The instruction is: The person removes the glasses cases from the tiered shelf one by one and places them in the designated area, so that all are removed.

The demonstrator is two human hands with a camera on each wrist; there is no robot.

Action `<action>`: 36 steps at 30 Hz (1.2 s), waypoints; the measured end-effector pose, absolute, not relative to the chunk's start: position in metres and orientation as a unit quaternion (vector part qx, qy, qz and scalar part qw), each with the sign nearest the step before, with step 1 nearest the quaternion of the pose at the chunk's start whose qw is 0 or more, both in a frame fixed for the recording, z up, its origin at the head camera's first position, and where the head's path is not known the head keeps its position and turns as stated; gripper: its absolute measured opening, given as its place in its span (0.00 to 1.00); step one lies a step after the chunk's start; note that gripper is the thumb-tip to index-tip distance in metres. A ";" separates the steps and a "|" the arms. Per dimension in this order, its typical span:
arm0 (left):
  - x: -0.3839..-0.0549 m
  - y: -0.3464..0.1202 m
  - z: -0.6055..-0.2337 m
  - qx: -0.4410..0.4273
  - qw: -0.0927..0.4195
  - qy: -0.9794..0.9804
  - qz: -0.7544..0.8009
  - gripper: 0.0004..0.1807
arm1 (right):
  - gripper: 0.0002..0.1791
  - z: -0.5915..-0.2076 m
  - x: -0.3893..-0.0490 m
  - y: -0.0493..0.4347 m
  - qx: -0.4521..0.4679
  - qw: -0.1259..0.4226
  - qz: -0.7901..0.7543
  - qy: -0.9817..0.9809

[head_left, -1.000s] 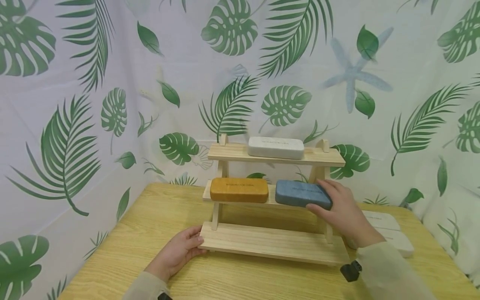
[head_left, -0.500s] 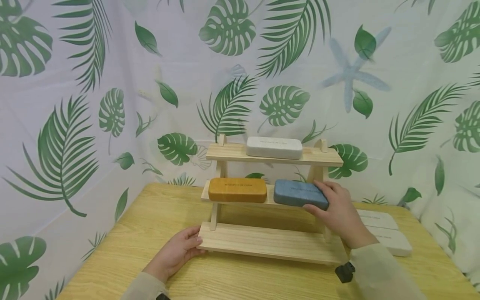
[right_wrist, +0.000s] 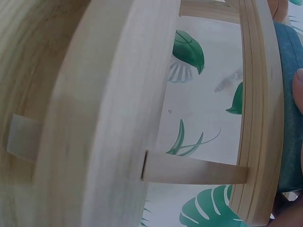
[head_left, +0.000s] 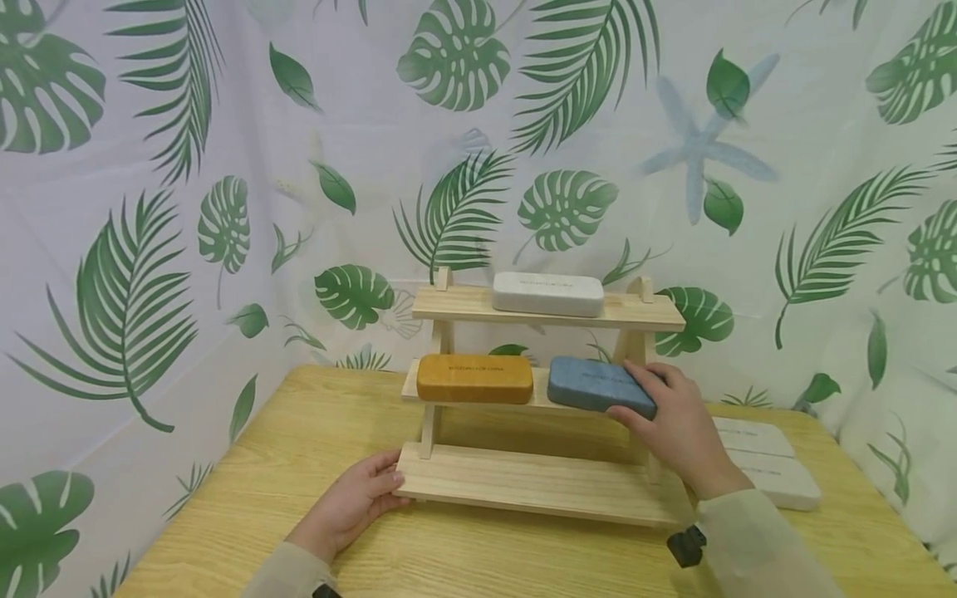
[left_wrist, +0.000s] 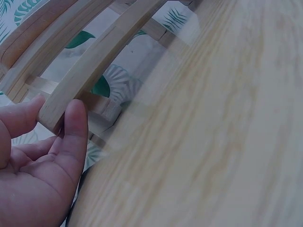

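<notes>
On the middle board of a three-tier wooden shelf (head_left: 546, 486) lies a blue case (head_left: 598, 384), shaped like a glasses case. My right hand (head_left: 676, 423) grips its right end, thumb at the front edge and fingers behind. In the right wrist view the blue case (right_wrist: 288, 109) sits at the board's edge, the hand mostly out of frame. My left hand (head_left: 355, 502) pinches the left end of the bottom board. The left wrist view shows that hand (left_wrist: 47, 165) with its thumb and a finger on the board's end (left_wrist: 61, 106). An orange case (head_left: 474, 379) sits left of the blue one.
A white case (head_left: 548, 294) rests on the top board. Behind the right forearm, two white cases (head_left: 773, 477) lie side by side on the wooden table (head_left: 299, 423). Leaf-patterned cloth (head_left: 336, 124) hangs close behind the shelf and along the left.
My right wrist and sleeve have shifted slightly left, and the view has shifted a little. The blue case keeps nearly the same place on the board, and my left hand keeps its hold.
</notes>
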State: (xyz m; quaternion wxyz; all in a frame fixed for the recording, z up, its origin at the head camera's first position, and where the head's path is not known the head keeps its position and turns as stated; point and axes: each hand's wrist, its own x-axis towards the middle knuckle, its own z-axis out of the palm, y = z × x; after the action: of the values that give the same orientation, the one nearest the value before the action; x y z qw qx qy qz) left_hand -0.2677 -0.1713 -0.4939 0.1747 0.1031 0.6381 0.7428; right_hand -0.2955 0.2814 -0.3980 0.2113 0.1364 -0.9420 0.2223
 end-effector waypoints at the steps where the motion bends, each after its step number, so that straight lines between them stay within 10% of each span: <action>1: -0.268 -0.171 -0.494 0.103 0.175 0.638 0.743 0.35 | 0.46 -0.399 -0.295 0.281 0.136 0.214 0.220 -0.942; 36: -0.270 -0.173 -0.497 0.106 0.174 0.639 0.741 0.34 | 0.41 -0.394 -0.259 0.312 0.155 0.205 0.221 -0.941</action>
State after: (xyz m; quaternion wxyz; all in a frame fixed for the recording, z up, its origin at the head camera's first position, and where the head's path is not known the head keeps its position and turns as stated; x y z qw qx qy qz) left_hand -0.2705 -0.1725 -0.4972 0.1739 0.1059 0.6393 0.7415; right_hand -0.2589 0.3122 -0.3945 0.2048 0.1553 -0.9407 0.2213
